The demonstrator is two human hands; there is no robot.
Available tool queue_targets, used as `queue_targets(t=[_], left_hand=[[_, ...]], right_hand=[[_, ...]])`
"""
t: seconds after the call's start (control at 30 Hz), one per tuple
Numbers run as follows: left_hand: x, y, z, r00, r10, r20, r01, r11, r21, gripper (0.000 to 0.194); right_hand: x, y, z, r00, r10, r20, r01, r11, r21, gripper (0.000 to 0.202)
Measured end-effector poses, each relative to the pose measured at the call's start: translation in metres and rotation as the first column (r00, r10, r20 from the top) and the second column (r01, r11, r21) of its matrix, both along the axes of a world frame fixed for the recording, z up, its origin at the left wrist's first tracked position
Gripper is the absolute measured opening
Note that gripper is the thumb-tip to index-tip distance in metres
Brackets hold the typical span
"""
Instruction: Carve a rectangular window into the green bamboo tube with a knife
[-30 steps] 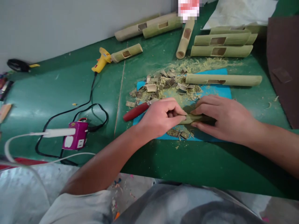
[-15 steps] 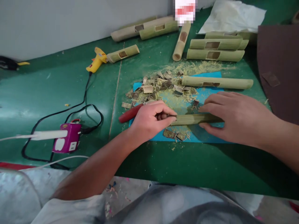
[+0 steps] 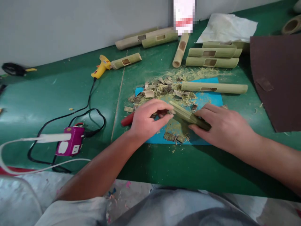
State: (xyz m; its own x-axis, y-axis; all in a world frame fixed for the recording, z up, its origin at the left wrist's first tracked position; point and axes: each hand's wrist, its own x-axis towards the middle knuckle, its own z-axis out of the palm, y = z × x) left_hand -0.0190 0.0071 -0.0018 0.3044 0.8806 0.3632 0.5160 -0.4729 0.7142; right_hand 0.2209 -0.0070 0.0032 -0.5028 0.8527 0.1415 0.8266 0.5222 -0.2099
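My right hand [image 3: 223, 127] grips the near end of a narrow green bamboo piece [image 3: 184, 112], which slants up and to the left over the blue sheet [image 3: 210, 102]. My left hand [image 3: 150, 117] pinches a small brownish chip [image 3: 171, 111] beside the far end of that piece. A red handle [image 3: 127, 120] shows at the left of my left hand, the rest of it hidden. Cut chips [image 3: 162, 88] and shavings lie heaped on the sheet, behind my hands. A bamboo tube with a slot [image 3: 213, 87] rests at the sheet's back right.
Several slotted bamboo tubes [image 3: 211, 62] line the back, partly under white cloth [image 3: 228, 28]. A yellow glue gun [image 3: 102, 67] and purple power adapter [image 3: 70, 141] with cords are at left. A brown board [image 3: 277, 81] lies at right on the green table [image 3: 183, 166].
The bamboo piece has swung from level to slanted, its left end now raised away from my left hand. My right hand has moved left, and a chip now shows in my left fingers.
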Motion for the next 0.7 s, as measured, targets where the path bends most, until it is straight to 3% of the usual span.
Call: queue_targets(t=[0.43, 0.57, 0.7], left_hand=[[0.0019, 0.0035, -0.0039, 0.999, 0.049, -0.010, -0.049, 0.999, 0.003, 0.014], [0.0028, 0.0041, -0.0046, 0.991, 0.116, -0.071, -0.108, 0.988, 0.108, 0.025], [0.0018, 0.0083, -0.0057, 0.970, 0.042, -0.238, 0.030, 0.957, 0.289, 0.009]], right_hand=[[-0.0075, -0.0047, -0.0041, 0.999, -0.032, 0.023, 0.032, 0.999, 0.010, 0.031], [-0.0078, -0.0048, -0.0036, 0.999, -0.036, 0.041, 0.036, 0.999, 0.005, 0.031], [-0.0086, -0.0046, -0.0056, 0.998, -0.049, 0.048, 0.048, 0.999, 0.007, 0.031]])
